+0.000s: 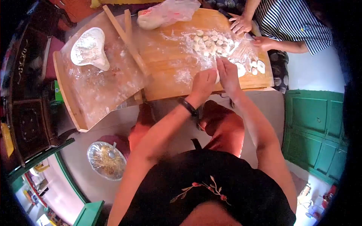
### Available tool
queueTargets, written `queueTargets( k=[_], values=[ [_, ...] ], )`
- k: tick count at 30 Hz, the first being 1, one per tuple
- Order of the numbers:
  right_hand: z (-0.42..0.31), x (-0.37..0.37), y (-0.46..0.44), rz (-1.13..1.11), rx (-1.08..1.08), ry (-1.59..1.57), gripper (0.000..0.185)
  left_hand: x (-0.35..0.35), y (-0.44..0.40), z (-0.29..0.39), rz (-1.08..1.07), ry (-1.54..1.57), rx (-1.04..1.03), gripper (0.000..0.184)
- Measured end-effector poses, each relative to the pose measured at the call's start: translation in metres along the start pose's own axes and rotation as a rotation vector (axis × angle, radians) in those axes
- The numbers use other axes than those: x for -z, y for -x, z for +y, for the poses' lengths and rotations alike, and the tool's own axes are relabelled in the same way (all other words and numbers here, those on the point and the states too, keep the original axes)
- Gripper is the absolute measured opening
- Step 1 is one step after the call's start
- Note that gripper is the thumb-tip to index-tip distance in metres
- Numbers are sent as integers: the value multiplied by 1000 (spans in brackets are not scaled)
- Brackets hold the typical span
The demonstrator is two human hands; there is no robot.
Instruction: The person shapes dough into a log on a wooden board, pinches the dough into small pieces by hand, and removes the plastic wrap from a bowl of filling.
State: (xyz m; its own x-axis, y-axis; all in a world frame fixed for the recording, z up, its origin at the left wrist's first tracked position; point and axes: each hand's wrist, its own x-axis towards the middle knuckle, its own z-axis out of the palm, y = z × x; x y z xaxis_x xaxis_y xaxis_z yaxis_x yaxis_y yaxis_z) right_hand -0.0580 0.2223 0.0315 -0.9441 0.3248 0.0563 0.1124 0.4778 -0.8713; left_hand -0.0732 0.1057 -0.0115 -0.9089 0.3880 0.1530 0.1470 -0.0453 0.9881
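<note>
Dough (217,77), a small white bit, is between the two hands, above the near side of the tabletop (162,75). The left hand (204,83) is curled in and the right hand (228,76) is partly bent; I can't tell which one grips it. Many little dough lumps (214,43) sit just past them, near another person's hands (241,25).

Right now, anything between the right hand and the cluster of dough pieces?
Nothing visible. The right hand has its fingertips close to the near edge of the dough pieces. The other person's hands are off to the right, not between.
</note>
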Motion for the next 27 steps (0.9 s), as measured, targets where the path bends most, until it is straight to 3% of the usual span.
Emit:
queueTargets(
  k=[1,3,4,5,6,9,12,14,15,18,19,22,26,27],
  values=[
    [4,1,-7,12,-144,34,27,3,0,20,-102,47,-39,45],
    [54,13,-28,38,-67,494,25,15,0,74,-343,137,-121,51],
    [70,23,-38,38,-18,728,24,21,-7,66,-312,156,10,44],
    [65,26,-40,86,134,601,22,33,-24,47,-248,167,128,40],
    [74,27,-46,131,25,642,24,34,-15,41,-225,246,274,41],
    [70,25,-54,99,184,315,26,48,-18,40,-86,567,588,57],
    [83,19,-55,43,160,271,27,55,-22,36,-108,517,555,72],
    [88,23,-48,43,124,315,26,57,-20,35,-105,502,588,71],
    [88,24,-45,91,86,277,26,57,-20,35,-106,491,605,70],
    [83,32,-44,165,-569,-623,31,58,-19,26,-184,522,585,71],
    [80,33,-42,192,-563,-744,36,57,-19,24,-190,518,596,71],
    [61,34,-40,215,-636,-826,40,56,-21,26,-200,509,608,71],
    [66,29,-40,126,-478,-395,40,59,-21,29,-190,493,615,71],
    [84,29,-42,120,-423,-422,39,59,-21,28,-189,490,623,71]
  ],
)
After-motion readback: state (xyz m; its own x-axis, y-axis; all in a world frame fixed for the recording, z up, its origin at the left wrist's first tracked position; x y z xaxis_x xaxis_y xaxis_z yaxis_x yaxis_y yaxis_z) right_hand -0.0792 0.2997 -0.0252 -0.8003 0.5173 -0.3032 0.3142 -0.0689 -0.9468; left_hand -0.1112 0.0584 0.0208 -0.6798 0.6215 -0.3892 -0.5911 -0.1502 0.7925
